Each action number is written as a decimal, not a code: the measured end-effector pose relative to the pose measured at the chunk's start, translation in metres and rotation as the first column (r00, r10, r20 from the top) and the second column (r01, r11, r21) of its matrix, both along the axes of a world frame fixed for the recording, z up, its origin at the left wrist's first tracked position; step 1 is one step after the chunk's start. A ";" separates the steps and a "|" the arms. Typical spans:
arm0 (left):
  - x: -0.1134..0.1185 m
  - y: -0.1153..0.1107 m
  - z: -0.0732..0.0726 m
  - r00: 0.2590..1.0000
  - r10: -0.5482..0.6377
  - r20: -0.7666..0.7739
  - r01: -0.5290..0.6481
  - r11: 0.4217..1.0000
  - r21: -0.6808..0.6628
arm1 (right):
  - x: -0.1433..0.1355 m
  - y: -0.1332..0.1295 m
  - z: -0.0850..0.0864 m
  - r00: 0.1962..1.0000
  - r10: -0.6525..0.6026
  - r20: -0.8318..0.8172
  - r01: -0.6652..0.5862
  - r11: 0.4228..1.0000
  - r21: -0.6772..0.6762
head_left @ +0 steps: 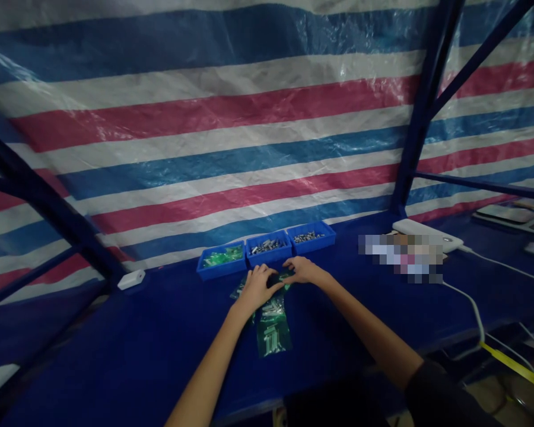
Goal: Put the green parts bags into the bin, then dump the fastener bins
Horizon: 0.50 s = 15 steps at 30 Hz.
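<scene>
Left hand (257, 286) and right hand (306, 271) curl over shiny green-tinted plastic packets (274, 339); whether the fingers grip, I cannot tell.

Thin, glossy plastic here on the bags (274, 333), catching the light over shiny metal rods (272, 307)! Just beyond the bags, smooth plastic bins (270, 257), two showing gleaming metal bits (309, 237). Under the bags, a smooth table (160, 344). Far behind them, the tarp (249, 112): creased plastic, streaked with shine. And right of them, a matt cloth sleeve (445, 394).
</scene>
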<state>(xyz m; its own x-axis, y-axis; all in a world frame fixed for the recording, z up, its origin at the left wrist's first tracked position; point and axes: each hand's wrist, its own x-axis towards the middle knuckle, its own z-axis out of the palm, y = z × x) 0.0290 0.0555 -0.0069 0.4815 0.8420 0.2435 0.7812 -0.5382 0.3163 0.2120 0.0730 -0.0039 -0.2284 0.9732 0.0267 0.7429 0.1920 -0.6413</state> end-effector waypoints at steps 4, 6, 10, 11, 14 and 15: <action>0.005 -0.003 -0.004 0.999 0.029 0.034 -0.028 0.999 -0.019 | 0.006 0.003 -0.003 0.999 0.003 -0.037 -0.005 0.998 -0.059; 0.006 -0.003 -0.007 0.995 0.052 0.081 -0.050 0.998 -0.028 | 0.008 0.004 -0.006 0.997 0.030 -0.067 -0.034 0.997 -0.064; 0.009 -0.003 -0.008 0.978 0.055 0.200 -0.043 0.997 -0.063 | 0.010 0.008 -0.014 0.990 0.067 -0.120 -0.071 0.997 -0.026; 0.010 -0.002 -0.007 0.971 0.049 0.234 -0.032 0.997 -0.074 | 0.009 0.008 -0.015 0.987 0.083 -0.135 -0.084 0.996 -0.007; 0.008 -0.002 0.000 0.918 0.061 0.393 -0.046 0.998 -0.047 | 0.004 0.009 -0.013 0.964 0.132 -0.230 -0.114 0.990 0.088; 0.007 -0.001 0.003 0.882 0.074 0.465 -0.067 0.997 -0.031 | 0.000 0.008 -0.010 0.949 0.145 -0.281 -0.116 0.986 0.118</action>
<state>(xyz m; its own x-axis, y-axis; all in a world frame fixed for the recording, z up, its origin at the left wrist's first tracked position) 0.0360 0.0541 -0.0039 0.2544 0.8744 0.4132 0.5777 -0.4801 0.6602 0.2124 0.0806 -0.0142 -0.3215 0.9245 0.2047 0.4938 0.3481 -0.7969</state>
